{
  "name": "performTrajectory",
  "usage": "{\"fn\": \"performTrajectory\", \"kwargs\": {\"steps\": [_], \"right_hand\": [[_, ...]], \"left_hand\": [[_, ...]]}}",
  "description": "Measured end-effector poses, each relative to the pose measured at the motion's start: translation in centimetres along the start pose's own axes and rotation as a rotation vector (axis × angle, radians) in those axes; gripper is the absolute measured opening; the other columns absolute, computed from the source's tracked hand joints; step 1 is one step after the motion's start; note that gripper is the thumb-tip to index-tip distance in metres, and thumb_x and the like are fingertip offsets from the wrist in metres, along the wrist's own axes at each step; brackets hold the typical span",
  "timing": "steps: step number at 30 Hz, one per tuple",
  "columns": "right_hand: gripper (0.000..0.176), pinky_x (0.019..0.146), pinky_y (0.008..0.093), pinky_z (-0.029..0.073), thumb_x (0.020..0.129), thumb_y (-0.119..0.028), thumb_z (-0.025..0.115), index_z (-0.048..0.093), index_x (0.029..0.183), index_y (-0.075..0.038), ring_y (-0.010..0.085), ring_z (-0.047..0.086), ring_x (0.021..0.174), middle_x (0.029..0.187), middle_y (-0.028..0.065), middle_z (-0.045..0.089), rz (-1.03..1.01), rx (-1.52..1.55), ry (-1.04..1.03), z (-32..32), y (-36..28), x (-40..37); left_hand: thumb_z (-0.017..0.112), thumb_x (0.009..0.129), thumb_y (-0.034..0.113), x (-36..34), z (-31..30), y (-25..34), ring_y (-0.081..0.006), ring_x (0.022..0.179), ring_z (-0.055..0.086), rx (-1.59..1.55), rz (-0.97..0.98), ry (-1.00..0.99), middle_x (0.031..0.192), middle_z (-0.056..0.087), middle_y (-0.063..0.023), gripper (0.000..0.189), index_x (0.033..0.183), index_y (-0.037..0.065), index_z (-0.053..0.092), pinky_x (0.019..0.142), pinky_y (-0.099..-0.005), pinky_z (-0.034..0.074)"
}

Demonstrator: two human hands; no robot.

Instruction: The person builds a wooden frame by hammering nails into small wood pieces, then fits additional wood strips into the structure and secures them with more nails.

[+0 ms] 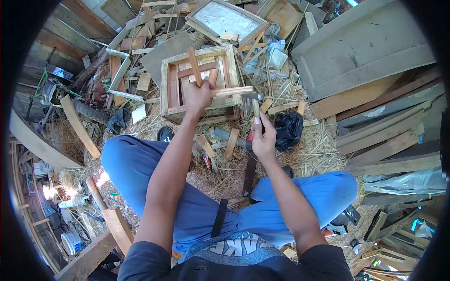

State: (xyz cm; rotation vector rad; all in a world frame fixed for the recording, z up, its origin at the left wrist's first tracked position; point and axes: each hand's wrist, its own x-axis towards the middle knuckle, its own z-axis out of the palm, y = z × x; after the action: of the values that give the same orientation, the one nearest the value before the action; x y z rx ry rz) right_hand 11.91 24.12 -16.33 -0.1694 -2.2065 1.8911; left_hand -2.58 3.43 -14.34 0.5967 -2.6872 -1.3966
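Note:
My left hand [198,97] is closed around wooden strips that meet at an angle. One wooden strip [192,64] points away from me, and another wooden strip [233,91] runs out to the right. In my right hand [264,139] is a hammer [253,96], gripped by its light handle. Its metal head overlaps the right end of the sideways strip in this view. Behind and beneath my left hand stands a box-like wooden frame [165,89] with slats inside.
Straw and wood offcuts [232,142] cover the ground before my knees. A black plastic bag [288,131] lies right of my right hand. Near my legs are a red-handled tool [206,160] and a long dark blade [250,174]. Boards [384,133] are stacked at right.

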Motion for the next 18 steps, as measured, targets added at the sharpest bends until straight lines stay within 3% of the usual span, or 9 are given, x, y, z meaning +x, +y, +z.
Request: {"fn": "performTrajectory", "kwargs": {"steps": [2,5,10,12,14,18], "right_hand": [[0.04,0.07,0.0295,0.048,0.11,-0.019,0.054,0.057,0.144,0.003,0.0117,0.054,0.075,0.084,0.0037,0.061,0.025,0.007,-0.001,-0.2,-0.3,-0.2],[0.041,0.07,0.0288,0.048,0.11,-0.019,0.054,0.057,0.144,0.003,0.0111,0.053,0.075,0.084,0.0032,0.06,0.052,0.002,0.0,-0.3,0.0,-0.2],[0.041,0.069,0.0285,0.047,0.11,-0.019,0.054,0.057,0.145,0.002,0.0101,0.052,0.074,0.083,0.0018,0.059,0.037,0.017,0.007,-0.1,0.0,-0.5],[0.04,0.068,0.0278,0.046,0.11,-0.019,0.054,0.057,0.146,0.001,0.0091,0.051,0.074,0.083,0.0003,0.057,0.092,0.072,0.001,-0.1,-0.4,-0.5],[0.04,0.068,0.0275,0.046,0.11,-0.017,0.054,0.058,0.146,0.0,0.0088,0.05,0.074,0.082,0.0001,0.056,0.054,0.044,0.008,0.0,0.0,-0.4],[0.04,0.066,0.0269,0.045,0.109,-0.013,0.054,0.058,0.147,-0.001,0.0083,0.049,0.071,0.079,0.0001,0.055,0.043,-0.031,-0.014,0.0,0.5,-0.3]], "left_hand": [[0.064,0.095,0.038,0.0,0.6,-0.6,-0.036,0.08,0.077,-0.086,0.031,-0.075,0.076,0.074,-0.0239,0.043,0.092,-0.002,0.081,0.076,-0.0445,0.058],[0.062,0.096,0.041,-0.5,0.2,-0.3,-0.0433,0.081,0.074,0.013,0.113,-0.088,0.077,0.073,-0.0271,0.047,0.092,-0.002,0.08,0.078,-0.0497,0.057],[0.061,0.099,0.045,1.3,-1.2,-2.5,-0.044,0.084,0.074,0.349,0.123,0.046,0.08,0.073,-0.0294,0.05,0.091,0.0,0.081,0.079,-0.0524,0.057],[0.061,0.099,0.047,2.9,-1.3,-4.6,-0.0455,0.085,0.073,0.341,0.129,0.053,0.086,0.073,-0.0296,0.051,0.094,0.0,0.08,0.079,-0.0529,0.057],[0.063,0.098,0.049,3.7,-1.2,-5.8,-0.0472,0.087,0.073,0.129,0.146,-0.052,0.091,0.074,-0.0289,0.052,0.094,0.0,0.079,0.08,-0.0536,0.057],[0.064,0.097,0.051,2.3,-1.2,-4.4,-0.048,0.091,0.072,0.292,0.075,-0.091,0.096,0.074,-0.0289,0.052,0.096,0.0,0.078,0.082,-0.0529,0.058]]}}
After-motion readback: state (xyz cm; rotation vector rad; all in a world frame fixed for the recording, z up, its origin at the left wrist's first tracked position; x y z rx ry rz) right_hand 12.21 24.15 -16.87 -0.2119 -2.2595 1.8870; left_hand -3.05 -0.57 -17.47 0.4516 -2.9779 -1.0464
